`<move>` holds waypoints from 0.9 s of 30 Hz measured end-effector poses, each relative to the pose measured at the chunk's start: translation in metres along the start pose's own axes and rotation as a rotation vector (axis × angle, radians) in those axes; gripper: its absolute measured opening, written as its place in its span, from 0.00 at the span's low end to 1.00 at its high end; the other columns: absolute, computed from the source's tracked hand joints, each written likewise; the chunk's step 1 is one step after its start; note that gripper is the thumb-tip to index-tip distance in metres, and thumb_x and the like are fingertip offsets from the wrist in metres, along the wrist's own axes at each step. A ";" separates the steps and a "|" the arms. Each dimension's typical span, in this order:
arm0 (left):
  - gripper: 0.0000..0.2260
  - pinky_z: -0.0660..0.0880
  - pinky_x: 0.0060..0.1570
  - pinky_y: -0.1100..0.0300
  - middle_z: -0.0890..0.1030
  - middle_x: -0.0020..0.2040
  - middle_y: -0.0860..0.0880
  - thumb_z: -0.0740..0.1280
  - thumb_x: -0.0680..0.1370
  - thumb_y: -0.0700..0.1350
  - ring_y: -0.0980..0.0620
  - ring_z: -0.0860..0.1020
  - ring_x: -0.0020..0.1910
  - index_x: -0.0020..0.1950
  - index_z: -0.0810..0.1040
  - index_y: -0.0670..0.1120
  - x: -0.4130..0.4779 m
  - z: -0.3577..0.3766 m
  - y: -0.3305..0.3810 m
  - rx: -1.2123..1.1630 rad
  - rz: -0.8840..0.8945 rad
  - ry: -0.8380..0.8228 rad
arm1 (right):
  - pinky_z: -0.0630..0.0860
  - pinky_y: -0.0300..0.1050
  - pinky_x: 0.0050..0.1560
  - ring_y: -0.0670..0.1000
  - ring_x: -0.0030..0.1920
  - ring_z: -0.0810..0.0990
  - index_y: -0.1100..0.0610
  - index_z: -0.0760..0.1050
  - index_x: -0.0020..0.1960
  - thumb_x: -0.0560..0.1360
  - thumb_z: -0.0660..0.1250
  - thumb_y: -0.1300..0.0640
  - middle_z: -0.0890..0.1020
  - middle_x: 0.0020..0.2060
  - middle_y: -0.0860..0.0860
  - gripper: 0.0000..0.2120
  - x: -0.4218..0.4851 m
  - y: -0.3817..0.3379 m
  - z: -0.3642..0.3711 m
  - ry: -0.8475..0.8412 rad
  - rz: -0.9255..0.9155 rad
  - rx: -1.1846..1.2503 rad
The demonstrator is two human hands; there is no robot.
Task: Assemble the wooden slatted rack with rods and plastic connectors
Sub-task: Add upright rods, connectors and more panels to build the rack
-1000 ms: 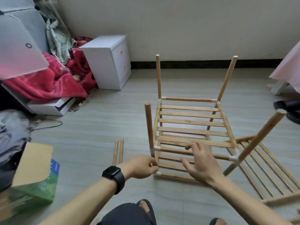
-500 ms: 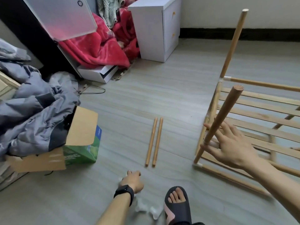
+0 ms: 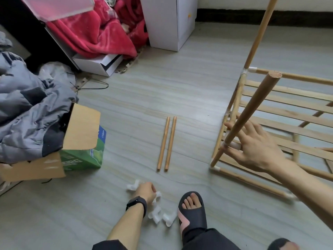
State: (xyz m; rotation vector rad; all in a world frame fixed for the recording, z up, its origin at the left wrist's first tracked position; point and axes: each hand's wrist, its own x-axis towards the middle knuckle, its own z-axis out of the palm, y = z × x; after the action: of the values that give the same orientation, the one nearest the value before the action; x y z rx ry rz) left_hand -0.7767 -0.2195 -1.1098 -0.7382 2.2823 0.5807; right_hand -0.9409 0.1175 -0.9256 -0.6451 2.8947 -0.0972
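Note:
The part-built wooden slatted rack (image 3: 288,112) stands on the floor at the right, its rods joined by white plastic connectors. My right hand (image 3: 252,147) has its fingers spread and rests against the near upright rod (image 3: 252,112) and the connector at its foot. Two loose rods (image 3: 166,143) lie side by side in the middle of the floor. My left hand (image 3: 144,191), with a black watch on the wrist, is curled over a white connector (image 3: 132,185) at the edge of a small pile of loose connectors (image 3: 156,216).
My foot in a black slipper (image 3: 192,212) sits right of the connectors. A green box with open cardboard flaps (image 3: 81,127) and a grey jacket (image 3: 27,114) fill the left. A white cabinet (image 3: 167,24), a red blanket (image 3: 93,33) and a wire hanger (image 3: 97,85) lie beyond.
My view swung left and down. My left hand left the rack's corner and dropped to the connector pile by my foot. My right hand stays against the rack.

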 end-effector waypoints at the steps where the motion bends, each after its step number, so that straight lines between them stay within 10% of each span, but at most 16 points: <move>1: 0.03 0.78 0.53 0.60 0.82 0.48 0.51 0.69 0.79 0.44 0.51 0.82 0.50 0.46 0.79 0.52 -0.003 -0.008 0.007 -0.078 0.023 0.010 | 0.56 0.58 0.78 0.56 0.80 0.49 0.39 0.47 0.81 0.72 0.43 0.21 0.48 0.82 0.51 0.42 0.000 -0.001 -0.002 -0.015 0.004 0.003; 4: 0.03 0.76 0.39 0.65 0.83 0.40 0.51 0.74 0.77 0.48 0.57 0.81 0.38 0.47 0.82 0.50 -0.018 -0.048 0.037 -0.357 0.140 0.058 | 0.53 0.58 0.79 0.56 0.81 0.46 0.40 0.45 0.82 0.72 0.44 0.22 0.45 0.82 0.51 0.43 -0.003 -0.004 -0.008 -0.044 -0.002 -0.006; 10: 0.09 0.82 0.52 0.53 0.86 0.46 0.45 0.74 0.77 0.48 0.51 0.84 0.41 0.54 0.84 0.45 -0.092 -0.163 0.124 -0.959 0.465 0.063 | 0.51 0.55 0.81 0.54 0.81 0.47 0.44 0.47 0.82 0.60 0.48 0.17 0.47 0.82 0.48 0.57 -0.011 0.002 -0.035 -0.177 -0.027 0.206; 16: 0.17 0.78 0.42 0.59 0.87 0.46 0.49 0.68 0.77 0.55 0.55 0.80 0.35 0.58 0.82 0.44 -0.192 -0.250 0.212 -1.183 0.776 0.022 | 0.74 0.46 0.63 0.49 0.63 0.77 0.56 0.72 0.71 0.76 0.72 0.57 0.79 0.65 0.52 0.24 -0.032 0.008 -0.117 0.382 0.112 0.700; 20: 0.18 0.75 0.37 0.60 0.86 0.43 0.50 0.65 0.80 0.58 0.55 0.77 0.33 0.60 0.78 0.44 -0.237 -0.278 0.267 -1.190 0.889 -0.046 | 0.80 0.45 0.56 0.45 0.53 0.81 0.54 0.75 0.63 0.80 0.66 0.52 0.81 0.54 0.47 0.13 -0.049 -0.008 -0.201 0.656 0.039 1.010; 27: 0.18 0.73 0.37 0.59 0.80 0.41 0.48 0.64 0.81 0.59 0.52 0.74 0.36 0.56 0.81 0.45 -0.278 -0.259 0.320 -1.117 0.883 -0.122 | 0.81 0.49 0.45 0.48 0.37 0.82 0.53 0.79 0.61 0.82 0.63 0.51 0.83 0.45 0.53 0.11 -0.071 -0.038 -0.251 0.615 -0.064 1.247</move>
State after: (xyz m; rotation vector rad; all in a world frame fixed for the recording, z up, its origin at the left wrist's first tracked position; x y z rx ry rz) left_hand -0.9253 -0.0343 -0.6735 -0.0512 1.9372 2.3083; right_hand -0.9077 0.1199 -0.6641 -0.4506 2.4773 -2.1510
